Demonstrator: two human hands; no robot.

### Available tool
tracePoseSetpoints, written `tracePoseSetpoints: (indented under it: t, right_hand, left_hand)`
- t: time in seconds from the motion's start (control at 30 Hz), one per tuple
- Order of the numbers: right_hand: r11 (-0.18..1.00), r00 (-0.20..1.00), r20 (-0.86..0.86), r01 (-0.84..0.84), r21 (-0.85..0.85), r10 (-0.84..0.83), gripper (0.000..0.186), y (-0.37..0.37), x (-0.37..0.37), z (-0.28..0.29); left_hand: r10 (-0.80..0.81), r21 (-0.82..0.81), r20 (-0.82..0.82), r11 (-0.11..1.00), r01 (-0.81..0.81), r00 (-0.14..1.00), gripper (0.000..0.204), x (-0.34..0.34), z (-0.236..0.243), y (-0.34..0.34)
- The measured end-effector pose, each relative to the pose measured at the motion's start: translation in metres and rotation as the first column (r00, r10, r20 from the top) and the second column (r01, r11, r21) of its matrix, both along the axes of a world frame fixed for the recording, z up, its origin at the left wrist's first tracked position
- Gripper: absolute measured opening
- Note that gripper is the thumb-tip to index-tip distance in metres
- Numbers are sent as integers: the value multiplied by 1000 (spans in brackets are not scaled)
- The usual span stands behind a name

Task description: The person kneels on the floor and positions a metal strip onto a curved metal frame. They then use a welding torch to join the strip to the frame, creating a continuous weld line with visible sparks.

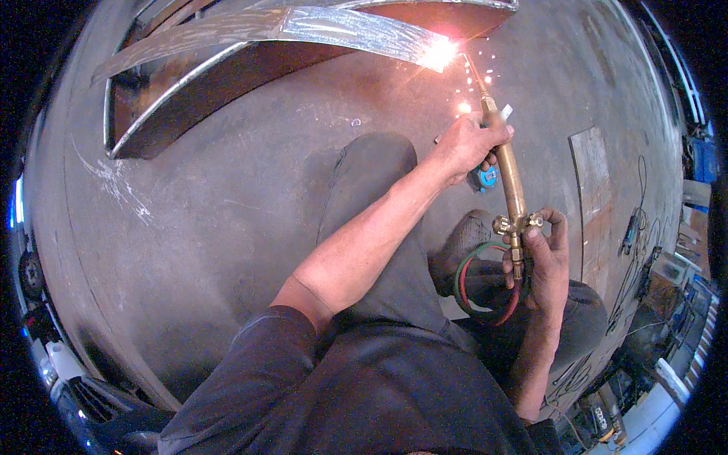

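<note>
A brass cutting torch (513,182) slants up toward a bright glow with sparks at the right end of a curved grey metal strip (349,34). My left hand (474,144) is closed around the torch's upper barrel. My right hand (542,250) grips its lower end by the valve knobs, where green and red hoses (485,318) loop down. A blue round object (487,178), possibly a tape measure, shows below my left hand. The strip lies across a curved rusty steel frame (174,114) at the top left; its contact point at the glow is hidden by glare.
My knees and a shoe are on the grey floor (182,250). A long board (591,205) lies at the right, with cables and a dark tool (629,235) beyond it. Assorted gear lines the right rim. A dark glossy object (91,402) sits at the lower left.
</note>
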State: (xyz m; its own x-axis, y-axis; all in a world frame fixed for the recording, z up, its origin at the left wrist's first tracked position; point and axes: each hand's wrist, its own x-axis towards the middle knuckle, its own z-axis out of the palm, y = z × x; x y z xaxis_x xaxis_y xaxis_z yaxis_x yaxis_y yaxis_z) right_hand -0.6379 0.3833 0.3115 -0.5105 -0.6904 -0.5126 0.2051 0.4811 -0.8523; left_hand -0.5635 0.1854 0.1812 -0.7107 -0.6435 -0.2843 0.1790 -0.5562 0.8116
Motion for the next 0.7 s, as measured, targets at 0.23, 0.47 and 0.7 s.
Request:
tracePoseSetpoints:
  t: [0.23,0.47,0.7]
  right_hand:
    - [999,1000,-22,18,27,-17,34,-2,3,3]
    - [999,999,-10,46,27,-46,35,-2,5,4]
    - [999,999,25,32,9,-32,37,0,1,2]
  left_hand:
    - [-7,13,22,1000,7,1000,29,1,5,-1]
    - [-19,6,-1,1000,19,1000,30,-2,-1,1]
    - [-14,20,-18,1000,15,1000,28,-4,-6,1]
